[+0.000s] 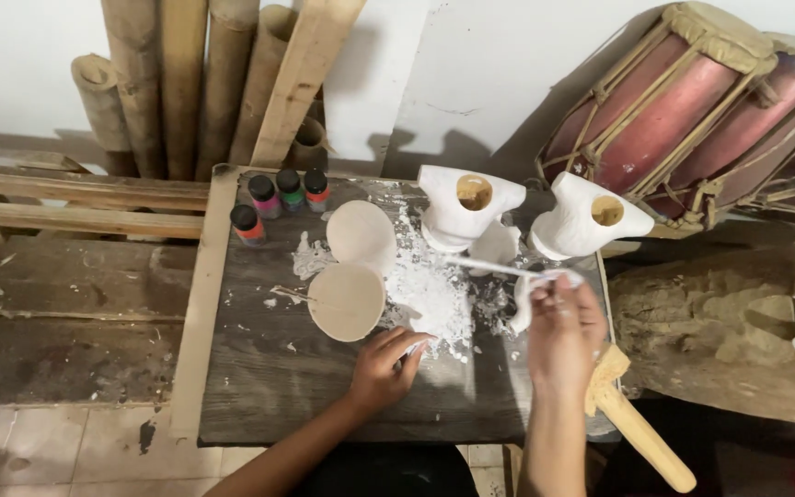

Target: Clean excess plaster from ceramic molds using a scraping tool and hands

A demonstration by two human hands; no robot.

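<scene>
Your left hand (381,366) pinches a small white chip by the white flake pile (430,290) on the dark wooden board (269,377). Right hand (563,333) grips a thin white strip (499,267); looks like mid-trimming, so steady it before pulling.

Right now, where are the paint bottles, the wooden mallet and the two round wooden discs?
paint bottles (264,195): head view, pink-banded bottle's body.
wooden mallet (644,437): head view, mid-handle.
round wooden discs (347,301): head view, nearer disc's face.
</scene>
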